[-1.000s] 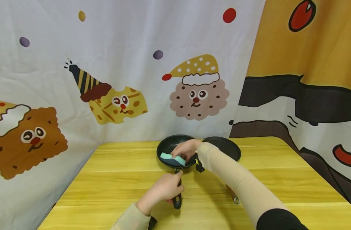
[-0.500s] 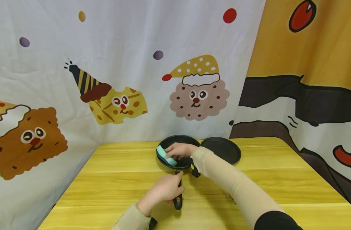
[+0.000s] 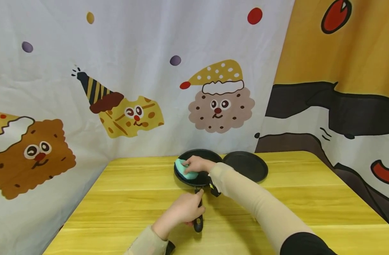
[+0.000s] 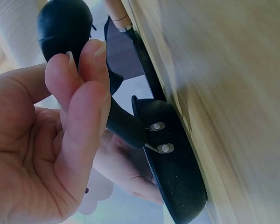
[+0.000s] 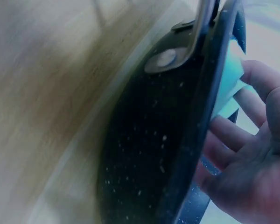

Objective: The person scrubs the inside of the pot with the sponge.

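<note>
A black frying pan [image 3: 203,152] with pale specks on its outside stands at the back middle of the table. My left hand [image 3: 182,209] grips its black handle [image 3: 198,224], fingers curled round it. In the left wrist view the fingers and thumb wrap the handle [image 4: 126,123], which joins the pan by two riveted brackets. Inside the pan, at its left side, my right hand [image 3: 197,165] holds a sponge [image 3: 185,170], light turquoise above and dark blue below. The right wrist view shows the fingers on the sponge [image 5: 229,79] behind the pan's rim, part of it hidden.
A flat black round pan [image 3: 248,166] lies right of the frying pan, partly behind the right forearm. Its wooden handle [image 4: 117,14] shows in the left wrist view. A printed curtain [image 3: 143,42] hangs right behind the wooden table [image 3: 130,198].
My right hand has moved the sponge from the front of the pan leftward and a little back along its inside. The left hand keeps its grip on the handle, nearly still.
</note>
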A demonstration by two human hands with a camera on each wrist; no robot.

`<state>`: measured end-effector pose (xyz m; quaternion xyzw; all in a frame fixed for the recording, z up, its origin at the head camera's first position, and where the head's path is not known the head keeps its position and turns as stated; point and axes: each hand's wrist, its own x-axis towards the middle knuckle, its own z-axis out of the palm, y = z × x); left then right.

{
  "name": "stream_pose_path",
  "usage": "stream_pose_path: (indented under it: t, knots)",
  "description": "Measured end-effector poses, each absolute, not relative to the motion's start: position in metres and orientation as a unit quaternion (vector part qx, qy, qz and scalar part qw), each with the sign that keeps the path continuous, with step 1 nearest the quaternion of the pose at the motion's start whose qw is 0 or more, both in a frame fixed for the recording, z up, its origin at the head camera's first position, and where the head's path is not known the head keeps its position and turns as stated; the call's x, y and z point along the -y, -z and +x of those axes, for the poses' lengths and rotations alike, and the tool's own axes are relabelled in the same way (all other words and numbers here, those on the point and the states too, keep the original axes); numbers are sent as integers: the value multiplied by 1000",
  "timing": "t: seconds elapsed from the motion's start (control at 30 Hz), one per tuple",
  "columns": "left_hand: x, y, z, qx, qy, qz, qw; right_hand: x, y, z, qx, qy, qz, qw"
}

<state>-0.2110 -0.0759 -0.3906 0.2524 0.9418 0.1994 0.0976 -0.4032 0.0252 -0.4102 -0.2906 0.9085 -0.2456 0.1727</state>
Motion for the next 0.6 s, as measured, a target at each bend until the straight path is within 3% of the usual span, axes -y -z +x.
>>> stream_pose_path:
  t: [0.2, 0.6]
  knots:
    - [74, 393, -210, -942, -204, 249, 89, -27, 408, -405, -931, 179, -284, 144]
    - [71, 393, -207, -937, -232, 241, 103, -23, 402, -408, -936, 56, -311, 157]
